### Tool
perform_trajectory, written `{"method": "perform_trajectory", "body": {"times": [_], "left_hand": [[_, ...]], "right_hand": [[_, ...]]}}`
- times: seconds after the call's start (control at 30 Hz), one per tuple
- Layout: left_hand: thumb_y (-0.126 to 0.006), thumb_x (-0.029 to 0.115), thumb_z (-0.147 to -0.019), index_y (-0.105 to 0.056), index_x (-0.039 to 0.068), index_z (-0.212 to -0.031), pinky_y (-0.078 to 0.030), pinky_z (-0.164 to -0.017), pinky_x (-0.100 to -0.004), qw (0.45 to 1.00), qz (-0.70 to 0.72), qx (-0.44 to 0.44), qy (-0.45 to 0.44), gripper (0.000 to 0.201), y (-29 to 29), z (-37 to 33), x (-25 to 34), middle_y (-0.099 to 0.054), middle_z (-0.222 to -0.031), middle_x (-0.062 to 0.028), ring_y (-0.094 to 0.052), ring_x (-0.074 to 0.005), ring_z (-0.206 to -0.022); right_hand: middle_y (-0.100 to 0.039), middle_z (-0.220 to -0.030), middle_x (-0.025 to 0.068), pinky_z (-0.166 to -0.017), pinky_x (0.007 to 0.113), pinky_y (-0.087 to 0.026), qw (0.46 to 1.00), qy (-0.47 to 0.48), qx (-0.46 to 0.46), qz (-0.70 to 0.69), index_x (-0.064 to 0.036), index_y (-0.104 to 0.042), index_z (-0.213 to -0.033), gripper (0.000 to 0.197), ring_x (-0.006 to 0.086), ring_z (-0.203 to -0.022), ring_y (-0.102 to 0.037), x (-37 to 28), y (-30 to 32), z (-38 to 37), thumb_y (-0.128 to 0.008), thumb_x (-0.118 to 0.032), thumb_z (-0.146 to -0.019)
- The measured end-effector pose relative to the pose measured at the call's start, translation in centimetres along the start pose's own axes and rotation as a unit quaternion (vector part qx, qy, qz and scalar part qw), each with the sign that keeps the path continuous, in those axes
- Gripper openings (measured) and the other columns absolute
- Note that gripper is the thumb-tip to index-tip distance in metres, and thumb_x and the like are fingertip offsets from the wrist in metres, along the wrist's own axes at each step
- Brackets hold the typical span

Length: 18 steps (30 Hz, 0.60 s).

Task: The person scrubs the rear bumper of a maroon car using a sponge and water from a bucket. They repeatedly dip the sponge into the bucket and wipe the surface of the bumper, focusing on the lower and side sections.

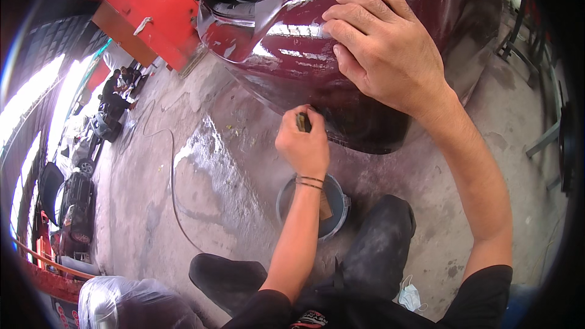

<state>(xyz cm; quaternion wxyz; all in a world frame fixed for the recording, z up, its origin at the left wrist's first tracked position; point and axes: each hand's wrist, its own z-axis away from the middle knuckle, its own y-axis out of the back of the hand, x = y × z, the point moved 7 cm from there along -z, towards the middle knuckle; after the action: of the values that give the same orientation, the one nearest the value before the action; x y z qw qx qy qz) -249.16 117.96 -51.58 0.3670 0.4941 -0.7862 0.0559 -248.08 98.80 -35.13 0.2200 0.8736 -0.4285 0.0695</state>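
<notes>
Sanding block (303,122) gripped in closed left hand (303,146), pressed against lower edge of dark red car panel (292,55). Right hand (384,49) open, flat on wet panel above. Grey water bucket (337,204) on concrete floor (207,170) below. Panel looks wet and glossy; sanding seems midway, lower edge unfinished.

The floor (244,164) is grey concrete, stained and scuffed, with a pale wet patch spreading across its middle. A round grey bucket (285,198) stands on it, holding water and a brownish sheet. A thin hose (172,176) curves over the floor on the left. A crumpled face mask (409,297) lies near the lower right. A clear plastic bag (131,303) sits at the lower left edge.
</notes>
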Motion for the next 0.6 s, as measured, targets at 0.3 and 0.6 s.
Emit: {"method": "perform_trajectory", "body": {"times": [0.3,0.6], "left_hand": [[-0.076,0.015,-0.103,-0.081,0.001,-0.107,-0.056,-0.074,-0.0312,0.991,0.107,-0.024,0.077,0.015,0.5,1.2,-1.8,-0.080,-0.093,-0.0071,-0.072,-0.0156,-0.078],[-0.080,0.015,-0.097,-0.081,0.008,-0.105,-0.055,-0.087,-0.0416,0.995,-0.010,-0.033,-0.096,0.011,1.1,0.5,1.0,-0.081,-0.105,-0.0096,-0.077,-0.0295,-0.094]], "right_hand": [[-0.076,-0.116,0.0025,-0.124,0.043,-0.044,1.000,-0.006,-0.008,0.003,-0.0102,-0.078,-0.107,0.021,0.0203,-0.123,-0.068,0.1,0.0,0.2,-0.080,-0.017,-0.087],[-0.075,-0.119,0.0033,-0.124,0.045,-0.043,0.999,-0.010,-0.027,-0.014,-0.0093,-0.077,-0.108,0.022,0.0220,-0.126,-0.067,0.0,-0.4,0.0,-0.078,-0.015,-0.087]]}}
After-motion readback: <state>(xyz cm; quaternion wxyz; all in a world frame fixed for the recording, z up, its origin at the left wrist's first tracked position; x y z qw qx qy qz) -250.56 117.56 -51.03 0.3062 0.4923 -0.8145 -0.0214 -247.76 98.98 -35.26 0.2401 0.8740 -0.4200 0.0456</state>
